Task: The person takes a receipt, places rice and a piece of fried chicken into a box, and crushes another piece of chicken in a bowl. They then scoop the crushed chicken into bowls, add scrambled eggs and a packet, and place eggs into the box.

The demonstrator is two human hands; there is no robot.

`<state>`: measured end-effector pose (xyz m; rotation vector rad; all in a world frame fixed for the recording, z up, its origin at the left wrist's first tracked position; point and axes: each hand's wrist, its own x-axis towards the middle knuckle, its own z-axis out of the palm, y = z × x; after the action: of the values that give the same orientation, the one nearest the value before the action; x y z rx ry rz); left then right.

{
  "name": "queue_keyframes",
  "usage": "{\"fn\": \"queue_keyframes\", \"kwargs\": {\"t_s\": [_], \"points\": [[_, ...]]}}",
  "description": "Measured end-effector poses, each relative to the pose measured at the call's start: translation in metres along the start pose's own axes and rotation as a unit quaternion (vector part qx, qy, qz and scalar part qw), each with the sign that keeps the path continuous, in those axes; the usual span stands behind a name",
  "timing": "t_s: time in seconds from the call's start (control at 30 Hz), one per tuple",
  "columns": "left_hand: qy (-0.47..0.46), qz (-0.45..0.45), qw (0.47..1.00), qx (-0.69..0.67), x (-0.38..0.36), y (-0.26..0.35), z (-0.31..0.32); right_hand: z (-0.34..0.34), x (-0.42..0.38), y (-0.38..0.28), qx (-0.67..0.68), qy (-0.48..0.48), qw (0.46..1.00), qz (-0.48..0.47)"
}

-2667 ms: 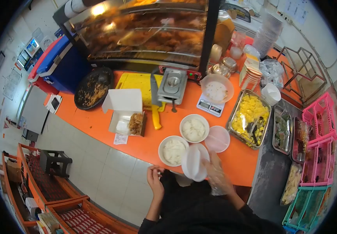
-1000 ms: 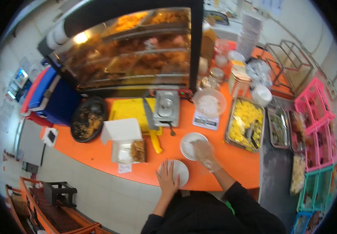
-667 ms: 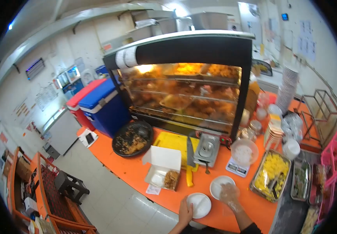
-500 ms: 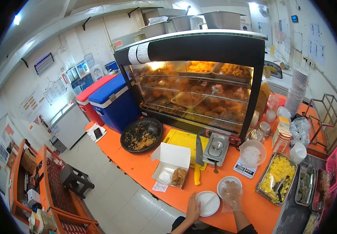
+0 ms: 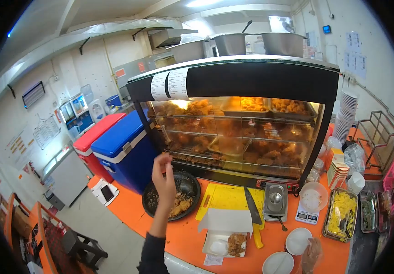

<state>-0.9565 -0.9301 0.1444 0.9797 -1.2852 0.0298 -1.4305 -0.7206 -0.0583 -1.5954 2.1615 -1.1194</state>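
Note:
My left hand [image 5: 163,179] is raised above the black bowl [image 5: 193,183] of brown crumbs, in front of the heated display case [image 5: 233,176]. Its fingers point up with the thumb apart, and nothing is in it. My right hand [image 5: 312,255], in a clear plastic glove, is low beside a white round container [image 5: 298,241]; its fingers are blurred. A flat white round lid or dish [image 5: 278,263] lies just left of that container. An open white box [image 5: 213,235] holds a white rounded portion [image 5: 219,247] and a piece of fried chicken [image 5: 237,244].
A knife [image 5: 253,212] with a yellow handle lies across the yellow cutting board [image 5: 215,200]. Nearby are a steel container [image 5: 275,199], a kitchen scale [image 5: 306,216] and a tray of yellow food [image 5: 341,214]. Blue [image 5: 126,150] and red [image 5: 94,137] coolers stand left.
My left hand has left the flat white dish and risen up and left over the black bowl. My right hand has come off the white container to its right. The view has shifted.

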Motion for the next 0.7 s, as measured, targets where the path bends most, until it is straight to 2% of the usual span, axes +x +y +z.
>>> {"fn": "queue_keyframes", "kwargs": {"t_s": [0.03, 0.07, 0.13, 0.17, 0.23, 0.3, 0.33, 0.4, 0.47, 0.5, 0.53, 0.63, 0.67, 0.7], "points": [[-0.008, 0.009, 0.999, -0.041, 0.029, -0.012, 0.009, -0.004, -0.011, -0.006, 0.019, -0.074, 0.994, 0.075], [-0.026, 0.002, 0.999, -0.028, 0.058, -0.030, 0.014, -0.008, -0.017, -0.002, 0.014, -0.069, 0.994, 0.081], [0.042, -0.025, 0.995, -0.091, 0.116, -0.069, 0.026, -0.017, -0.022, 0.016, -0.155, -0.129, 0.976, 0.078], [0.084, -0.038, 0.989, -0.115, 0.146, -0.092, 0.029, -0.015, -0.025, 0.018, -0.156, -0.126, 0.976, 0.082], [0.143, -0.032, 0.988, -0.053, 0.207, -0.144, 0.032, -0.013, -0.030, 0.021, -0.108, -0.111, 0.983, 0.096], [0.114, -0.133, 0.983, -0.053, 0.250, -0.141, 0.038, -0.011, -0.034, 0.024, -0.059, -0.086, 0.988, 0.111], [0.075, -0.108, 0.990, -0.059, 0.281, -0.173, 0.045, -0.012, -0.039, 0.026, -0.036, -0.072, 0.989, 0.121], [0.012, -0.127, 0.992, -0.018, 0.308, -0.170, 0.053, -0.019, -0.053, 0.029, 0.006, -0.046, 0.989, 0.140], [-0.047, -0.207, 0.971, -0.107, 0.308, -0.151, 0.056, -0.027, -0.069, 0.032, 0.049, -0.023, 0.986, 0.158], [-0.107, -0.245, 0.940, -0.213, 0.304, -0.141, 0.051, -0.030, -0.076, 0.034, 0.073, -0.013, 0.983, 0.166], [-0.151, -0.207, 0.944, -0.209, 0.299, -0.143, 0.043, -0.032, -0.083, 0.035, 0.096, -0.004, 0.980, 0.173], [-0.133, -0.133, 0.959, -0.212, 0.277, -0.127, 0.022, -0.035, -0.106, 0.039, 0.170, 0.011, 0.966, 0.193], [-0.129, -0.111, 0.962, -0.213, 0.270, -0.119, 0.016, -0.037, -0.101, 0.015, 0.170, 0.009, 0.965, 0.198], [-0.119, -0.035, 0.954, -0.271, 0.272, -0.140, 0.014, -0.042, -0.082, -0.030, -0.063, 0.042, 0.989, 0.130]]}}
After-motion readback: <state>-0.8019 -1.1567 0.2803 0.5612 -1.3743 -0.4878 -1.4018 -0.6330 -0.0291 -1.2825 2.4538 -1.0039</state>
